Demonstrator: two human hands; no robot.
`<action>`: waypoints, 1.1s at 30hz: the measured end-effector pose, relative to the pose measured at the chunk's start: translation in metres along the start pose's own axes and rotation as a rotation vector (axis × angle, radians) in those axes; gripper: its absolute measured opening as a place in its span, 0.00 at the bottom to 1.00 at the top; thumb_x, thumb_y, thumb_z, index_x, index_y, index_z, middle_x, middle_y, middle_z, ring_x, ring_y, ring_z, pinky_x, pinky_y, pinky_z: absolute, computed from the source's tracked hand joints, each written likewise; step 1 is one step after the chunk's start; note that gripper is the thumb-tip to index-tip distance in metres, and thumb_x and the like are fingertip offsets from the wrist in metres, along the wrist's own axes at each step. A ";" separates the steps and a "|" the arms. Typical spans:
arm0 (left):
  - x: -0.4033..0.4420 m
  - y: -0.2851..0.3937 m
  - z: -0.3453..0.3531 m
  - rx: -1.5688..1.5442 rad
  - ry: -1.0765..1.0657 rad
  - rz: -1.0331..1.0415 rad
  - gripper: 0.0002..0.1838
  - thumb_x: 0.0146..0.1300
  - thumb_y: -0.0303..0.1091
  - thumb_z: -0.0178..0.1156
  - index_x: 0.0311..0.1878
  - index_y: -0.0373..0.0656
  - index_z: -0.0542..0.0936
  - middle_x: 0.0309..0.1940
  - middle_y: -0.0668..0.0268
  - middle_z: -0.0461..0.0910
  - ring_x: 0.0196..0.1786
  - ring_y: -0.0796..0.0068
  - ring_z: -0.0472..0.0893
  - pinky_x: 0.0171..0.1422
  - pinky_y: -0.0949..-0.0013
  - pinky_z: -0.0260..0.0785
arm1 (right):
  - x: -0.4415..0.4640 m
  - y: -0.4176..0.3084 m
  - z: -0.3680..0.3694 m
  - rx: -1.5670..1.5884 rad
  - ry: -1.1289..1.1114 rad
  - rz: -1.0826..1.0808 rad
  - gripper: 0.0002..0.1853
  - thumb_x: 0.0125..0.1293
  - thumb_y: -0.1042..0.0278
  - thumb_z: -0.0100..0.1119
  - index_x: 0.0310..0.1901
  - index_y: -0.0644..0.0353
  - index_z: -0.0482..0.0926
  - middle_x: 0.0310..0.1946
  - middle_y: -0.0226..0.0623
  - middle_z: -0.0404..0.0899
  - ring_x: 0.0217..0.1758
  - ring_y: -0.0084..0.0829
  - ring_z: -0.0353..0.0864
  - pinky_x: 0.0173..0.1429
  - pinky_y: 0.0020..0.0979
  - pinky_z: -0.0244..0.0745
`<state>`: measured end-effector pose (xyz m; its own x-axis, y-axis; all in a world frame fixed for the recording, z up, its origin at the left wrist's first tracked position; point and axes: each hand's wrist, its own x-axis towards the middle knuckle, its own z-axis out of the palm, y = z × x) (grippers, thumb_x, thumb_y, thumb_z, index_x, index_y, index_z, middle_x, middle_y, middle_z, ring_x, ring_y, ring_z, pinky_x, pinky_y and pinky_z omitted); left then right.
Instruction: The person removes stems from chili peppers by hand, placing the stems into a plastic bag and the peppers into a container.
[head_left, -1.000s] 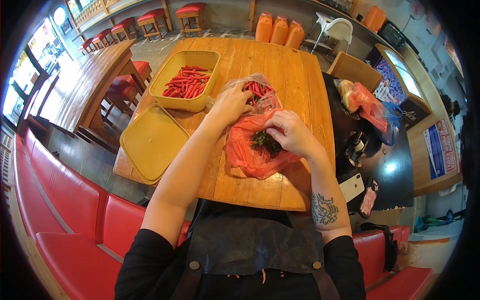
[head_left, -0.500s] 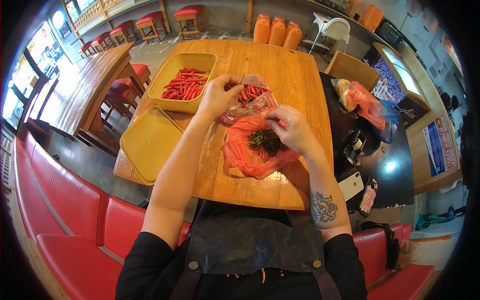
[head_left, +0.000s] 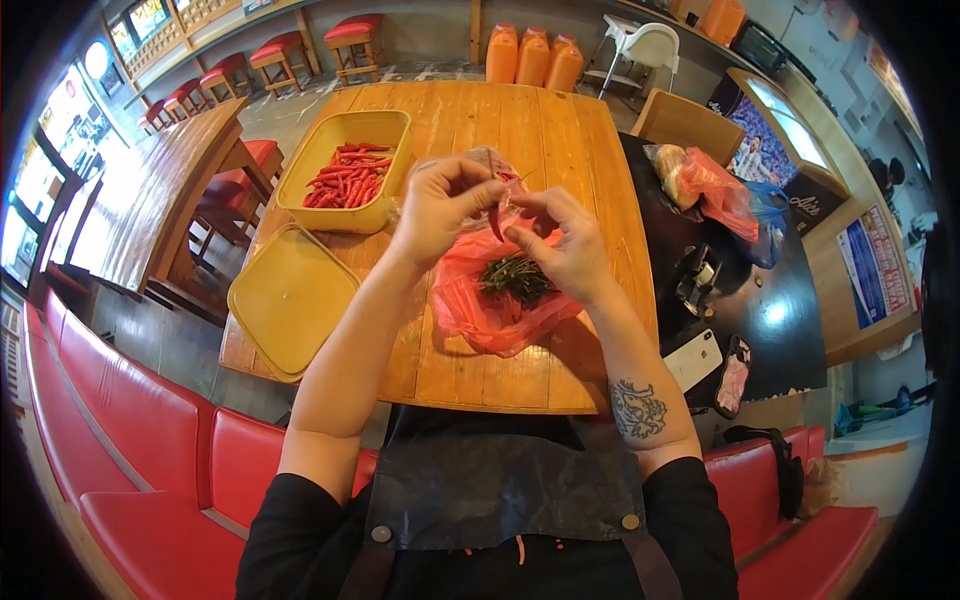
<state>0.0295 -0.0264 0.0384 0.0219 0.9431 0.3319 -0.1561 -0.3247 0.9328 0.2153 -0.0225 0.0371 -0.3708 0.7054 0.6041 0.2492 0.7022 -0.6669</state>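
My left hand (head_left: 440,205) pinches a red chili (head_left: 496,221) above the bags. Close on its right, my right hand (head_left: 562,240) has thumb and fingers pressed together at the chili's upper end, where a thin stem shows. Below them lies an open red plastic bag (head_left: 470,310) with dark green stems (head_left: 515,279) in it. Behind the hands, a clear bag of chilies is mostly hidden. A yellow tub (head_left: 372,218) at the left holds many red chilies (head_left: 345,178), and its yellow lid (head_left: 292,303) lies in front of it.
A black table (head_left: 790,330) on the right bears filled bags (head_left: 720,200), a phone (head_left: 693,360) and a pink-patterned item (head_left: 734,378). Orange jugs (head_left: 533,56) and a white high chair (head_left: 645,45) stand beyond the wooden table (head_left: 480,385). Red benches (head_left: 140,400) are nearby.
My left hand has left the clear bag and now holds a chili. My right hand has moved up and left to meet it. The view has shifted slightly.
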 end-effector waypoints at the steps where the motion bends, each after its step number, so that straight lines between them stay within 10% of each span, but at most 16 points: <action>1: -0.002 -0.002 0.005 -0.045 -0.070 -0.030 0.07 0.60 0.29 0.66 0.37 0.35 0.79 0.30 0.67 0.81 0.32 0.82 0.77 0.39 0.77 0.71 | -0.001 0.002 0.003 0.068 -0.026 0.021 0.08 0.58 0.75 0.63 0.40 0.63 0.79 0.34 0.35 0.77 0.33 0.25 0.79 0.38 0.26 0.74; 11: -0.004 -0.015 0.009 0.252 -0.148 -0.022 0.13 0.56 0.27 0.67 0.45 0.36 0.80 0.35 0.66 0.81 0.38 0.79 0.80 0.45 0.73 0.73 | 0.002 0.017 0.000 0.815 0.018 0.425 0.04 0.64 0.75 0.59 0.38 0.64 0.76 0.30 0.32 0.80 0.31 0.21 0.80 0.38 0.23 0.75; 21: -0.007 -0.006 0.013 0.464 -0.149 -0.045 0.11 0.58 0.31 0.64 0.43 0.36 0.81 0.32 0.65 0.80 0.32 0.78 0.76 0.39 0.72 0.70 | 0.003 0.036 -0.008 0.771 -0.062 0.548 0.11 0.63 0.74 0.60 0.46 0.64 0.73 0.37 0.35 0.78 0.36 0.23 0.79 0.39 0.24 0.77; 27: -0.007 -0.004 0.008 0.558 -0.153 -0.057 0.11 0.62 0.32 0.61 0.45 0.36 0.80 0.25 0.74 0.75 0.26 0.89 0.69 0.29 0.80 0.62 | 0.004 0.032 -0.002 0.441 0.123 0.257 0.23 0.56 0.76 0.67 0.53 0.59 0.71 0.41 0.33 0.71 0.36 0.24 0.76 0.41 0.26 0.76; 33: -0.006 -0.004 0.009 0.486 -0.166 -0.176 0.13 0.58 0.34 0.62 0.42 0.33 0.81 0.29 0.63 0.80 0.32 0.80 0.75 0.40 0.73 0.70 | 0.004 0.032 -0.005 -0.063 0.082 -0.159 0.11 0.54 0.79 0.65 0.40 0.62 0.78 0.32 0.37 0.74 0.34 0.33 0.77 0.39 0.29 0.74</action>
<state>0.0385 -0.0314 0.0334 0.1679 0.9749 0.1461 0.3378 -0.1961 0.9205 0.2262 0.0031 0.0200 -0.3364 0.5889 0.7349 0.2498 0.8082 -0.5333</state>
